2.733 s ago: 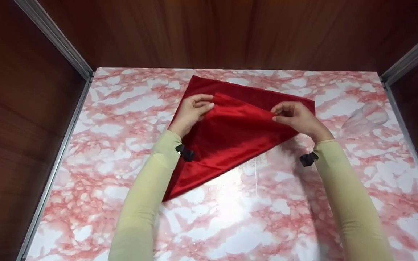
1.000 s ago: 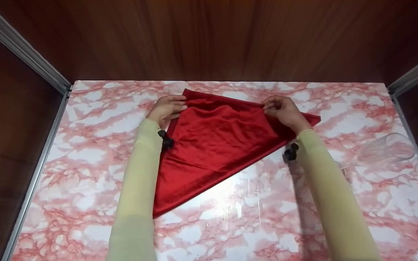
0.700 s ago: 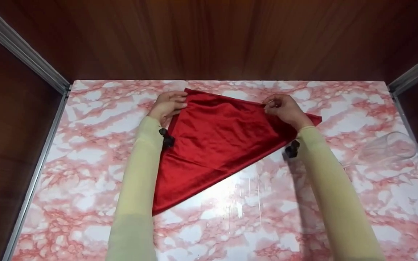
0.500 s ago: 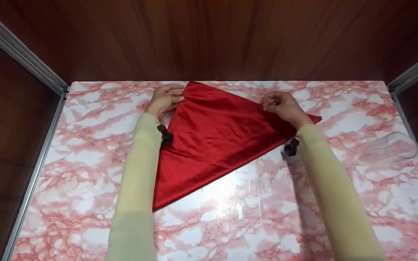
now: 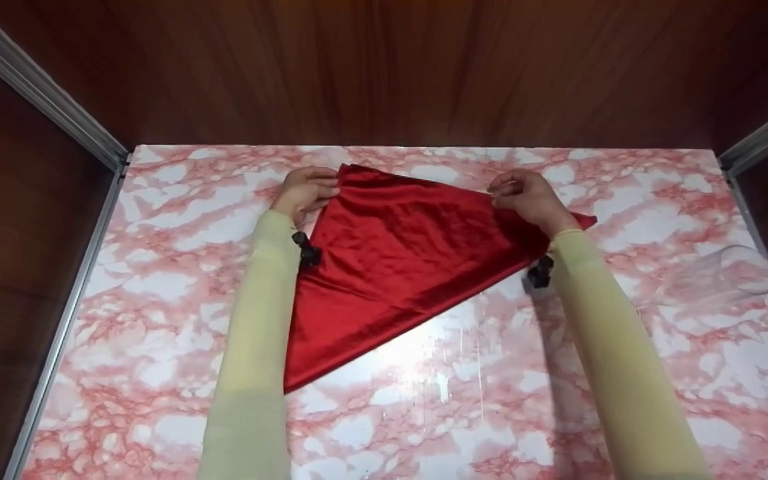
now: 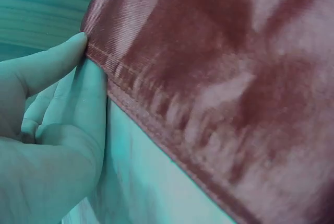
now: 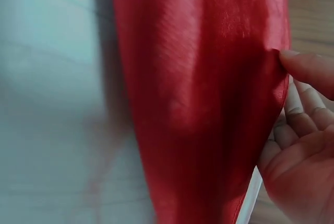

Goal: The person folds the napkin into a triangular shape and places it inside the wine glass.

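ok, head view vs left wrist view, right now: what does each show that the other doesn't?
Only head: the bare right hand pinching the far edge of the shiny red cloth, the clear cup-shaped object lying on its side to the right, and both pale yellow fabric sleeves.

Only left wrist: close detail of the cloth's narrow stitched hem, plus the thumb pad pressed on the cloth's edge.

Both: the cloth, and the bare left hand pinching it by a corner. Left wrist is tinted, so red looks brownish.
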A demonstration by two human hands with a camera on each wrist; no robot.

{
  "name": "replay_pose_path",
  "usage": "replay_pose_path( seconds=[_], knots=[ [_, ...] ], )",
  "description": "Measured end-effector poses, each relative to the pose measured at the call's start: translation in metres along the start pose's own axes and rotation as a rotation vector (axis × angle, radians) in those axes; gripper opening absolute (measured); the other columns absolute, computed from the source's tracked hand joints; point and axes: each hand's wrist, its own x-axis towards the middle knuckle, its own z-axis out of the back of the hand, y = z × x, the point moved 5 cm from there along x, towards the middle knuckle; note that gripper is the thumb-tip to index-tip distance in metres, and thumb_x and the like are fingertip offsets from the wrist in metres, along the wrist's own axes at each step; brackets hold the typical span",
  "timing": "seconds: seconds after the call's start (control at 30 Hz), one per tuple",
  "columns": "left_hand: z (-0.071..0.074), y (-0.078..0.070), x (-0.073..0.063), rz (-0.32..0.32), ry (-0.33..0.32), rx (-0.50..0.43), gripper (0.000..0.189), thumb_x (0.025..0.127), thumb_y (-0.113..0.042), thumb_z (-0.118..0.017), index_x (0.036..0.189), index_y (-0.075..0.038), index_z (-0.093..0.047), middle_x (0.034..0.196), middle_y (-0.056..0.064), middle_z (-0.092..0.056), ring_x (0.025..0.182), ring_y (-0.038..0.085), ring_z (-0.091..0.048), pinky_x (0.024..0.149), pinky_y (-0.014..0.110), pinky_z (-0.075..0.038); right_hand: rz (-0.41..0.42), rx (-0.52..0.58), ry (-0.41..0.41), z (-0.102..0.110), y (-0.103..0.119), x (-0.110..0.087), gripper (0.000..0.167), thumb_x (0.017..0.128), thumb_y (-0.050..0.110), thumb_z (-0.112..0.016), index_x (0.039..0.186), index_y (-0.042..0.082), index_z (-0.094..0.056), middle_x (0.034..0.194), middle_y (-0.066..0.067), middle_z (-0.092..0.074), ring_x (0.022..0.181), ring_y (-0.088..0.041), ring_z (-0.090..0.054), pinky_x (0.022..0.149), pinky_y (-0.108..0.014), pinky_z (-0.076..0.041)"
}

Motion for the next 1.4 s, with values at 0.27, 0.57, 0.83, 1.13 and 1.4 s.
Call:
replay_pose_path(
  seconds=[0.27, 0.57, 0.83, 1.13, 1.4],
  knots=[
    [-0.006, 0.006, -0.012, -0.026, 0.053, -0.017, 0.044, 0.086, 0.013, -0.059, 0.129, -0.001, -0.056, 0.121, 0.016, -0.058, 0.102, 0.022, -0.060, 0.087, 0.032, -0.050, -0.042, 0.002, 0.009, -0.005, -0.003, -0.027, 0.028, 0.089, 0.006, -0.065, 0.115, -0.002, -0.061, 0.097, -0.011, -0.068, 0.083, -0.013, -0.061, 0.077, -0.028, -0.049],
    [-0.002, 0.018, -0.029, -0.025, 0.112, 0.040, 0.046, 0.085, 0.010, -0.064, 0.129, 0.000, -0.055, 0.119, 0.017, -0.059, 0.103, 0.022, -0.059, 0.087, 0.032, -0.050, -0.097, -0.073, 0.107, -0.016, -0.010, -0.057, 0.030, 0.085, 0.008, -0.070, 0.113, -0.002, -0.063, 0.091, -0.003, -0.067, 0.079, -0.010, -0.057, 0.073, -0.028, -0.045],
    [0.004, 0.025, -0.054, -0.018, 0.102, 0.101, 0.050, 0.083, 0.010, -0.066, 0.130, 0.003, -0.053, 0.115, 0.019, -0.062, 0.093, 0.018, -0.063, 0.084, 0.032, -0.052, -0.092, -0.066, 0.101, -0.018, -0.013, -0.072, 0.032, 0.085, 0.010, -0.069, 0.113, -0.004, -0.062, 0.086, 0.000, -0.062, 0.078, -0.011, -0.054, 0.075, -0.030, -0.045],
    [0.003, 0.036, -0.072, -0.121, 0.129, 0.109, 0.048, 0.082, 0.015, -0.064, 0.128, 0.010, -0.050, 0.116, 0.030, -0.059, 0.097, 0.026, -0.064, 0.079, 0.028, -0.053, -0.094, -0.110, 0.102, -0.021, -0.019, -0.101, 0.028, 0.086, 0.009, -0.068, 0.110, -0.004, -0.062, 0.085, -0.003, -0.063, 0.079, -0.015, -0.056, 0.073, -0.029, -0.046],
    [-0.015, 0.037, -0.077, -0.127, 0.159, 0.155, 0.047, 0.081, 0.015, -0.066, 0.125, 0.008, -0.053, 0.112, 0.028, -0.062, 0.097, 0.028, -0.065, 0.078, 0.030, -0.054, -0.107, -0.047, 0.203, -0.020, -0.031, -0.131, 0.031, 0.084, 0.002, -0.066, 0.112, -0.009, -0.060, 0.088, -0.006, -0.063, 0.074, -0.010, -0.058, 0.068, -0.027, -0.050]
  ],
)
